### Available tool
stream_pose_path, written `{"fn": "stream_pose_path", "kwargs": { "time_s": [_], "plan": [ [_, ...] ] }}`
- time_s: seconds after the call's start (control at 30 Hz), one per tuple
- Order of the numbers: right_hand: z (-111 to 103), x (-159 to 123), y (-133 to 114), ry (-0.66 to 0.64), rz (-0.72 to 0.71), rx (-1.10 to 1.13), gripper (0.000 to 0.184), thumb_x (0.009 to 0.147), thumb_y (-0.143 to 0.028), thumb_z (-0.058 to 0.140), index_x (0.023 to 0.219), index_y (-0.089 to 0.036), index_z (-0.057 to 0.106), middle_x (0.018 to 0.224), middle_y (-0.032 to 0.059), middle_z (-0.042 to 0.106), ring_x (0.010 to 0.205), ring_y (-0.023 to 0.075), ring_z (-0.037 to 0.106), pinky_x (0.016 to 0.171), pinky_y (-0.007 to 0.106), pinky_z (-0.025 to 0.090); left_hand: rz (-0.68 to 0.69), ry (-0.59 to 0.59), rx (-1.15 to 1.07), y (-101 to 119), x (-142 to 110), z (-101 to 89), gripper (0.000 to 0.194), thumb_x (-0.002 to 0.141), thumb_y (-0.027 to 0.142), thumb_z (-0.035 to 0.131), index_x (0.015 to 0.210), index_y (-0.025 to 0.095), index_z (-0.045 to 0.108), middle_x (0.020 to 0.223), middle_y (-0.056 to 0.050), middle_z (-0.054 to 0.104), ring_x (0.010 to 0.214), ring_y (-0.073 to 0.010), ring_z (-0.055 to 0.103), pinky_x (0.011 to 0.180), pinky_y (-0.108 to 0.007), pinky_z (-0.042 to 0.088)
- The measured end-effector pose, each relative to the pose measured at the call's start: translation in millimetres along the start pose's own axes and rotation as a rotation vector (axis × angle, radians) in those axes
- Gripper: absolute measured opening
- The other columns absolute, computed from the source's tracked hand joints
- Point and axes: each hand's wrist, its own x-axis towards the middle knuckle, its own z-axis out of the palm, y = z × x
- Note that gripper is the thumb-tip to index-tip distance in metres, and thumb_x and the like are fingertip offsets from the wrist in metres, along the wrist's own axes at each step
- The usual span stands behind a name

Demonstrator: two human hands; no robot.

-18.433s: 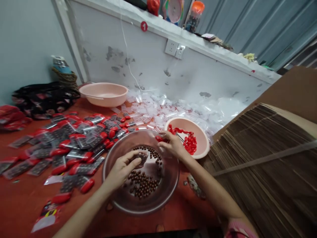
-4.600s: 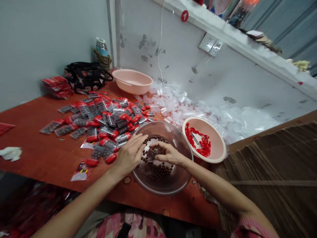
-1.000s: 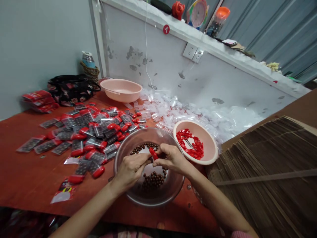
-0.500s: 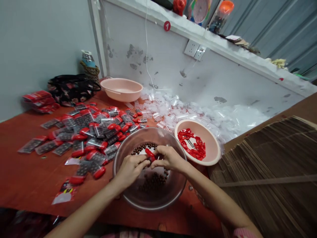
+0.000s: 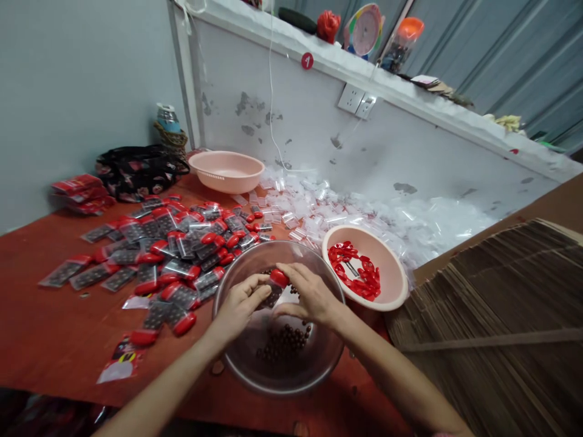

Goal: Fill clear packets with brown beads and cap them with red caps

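Pinching a clear packet (image 5: 272,297) of dark balls near the frame's centre, the left hand (image 5: 240,305) has a narrow grip; the right hand (image 5: 313,296) curves wide, fingers at the packet's red cap (image 5: 279,278), thumb apart. Beneath lies a round bowl (image 5: 326,347) with loose brown balls (image 5: 286,341). Right of centre, a pink basin (image 5: 394,288) holds red pieces (image 5: 367,280); capped packets (image 5: 180,267) heap the bench (image 5: 39,340) at left.
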Motion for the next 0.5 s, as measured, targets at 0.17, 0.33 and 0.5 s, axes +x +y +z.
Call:
{"fn": "stream_pose_path", "kwargs": {
  "time_s": [0.17,0.33,0.5],
  "plan": [
    [23.8,-1.4,-16.7,0.077,0.116,-0.168,0.083,0.069,-0.05,0.06,0.132,-0.007,0.027,0.115,0.0201,0.05,0.101,0.0311,0.048,0.083,0.045,0.041,-0.05,0.019,-0.135,-6.8,2.2,1.6,0.026,0.077,0.032,0.056,0.097,0.015,0.057,0.084,-0.004,0.062,0.074,-0.0143,0.058,0.067,-0.025,0.046],
    [33.3,4.3,-16.2,0.209,0.07,-0.205,0.065,0.071,-0.044,0.054,0.122,-0.007,0.04,0.1,0.0164,0.058,0.087,0.0277,0.052,0.074,0.04,0.042,-0.027,0.043,-0.197,-7.0,2.3,2.4,0.028,0.075,0.032,0.059,0.095,0.013,0.058,0.079,-0.003,0.061,0.07,-0.013,0.057,0.063,-0.022,0.045],
    [33.5,6.5,-16.0,0.202,0.048,-0.198,0.065,0.071,-0.04,0.054,0.126,-0.009,0.036,0.106,0.0155,0.057,0.093,0.0267,0.053,0.078,0.04,0.041,-0.023,0.062,-0.262,-3.5,2.4,5.7,0.03,0.071,0.033,0.063,0.093,0.014,0.057,0.073,-0.001,0.061,0.068,-0.0129,0.058,0.064,-0.023,0.046]
  ]
}}
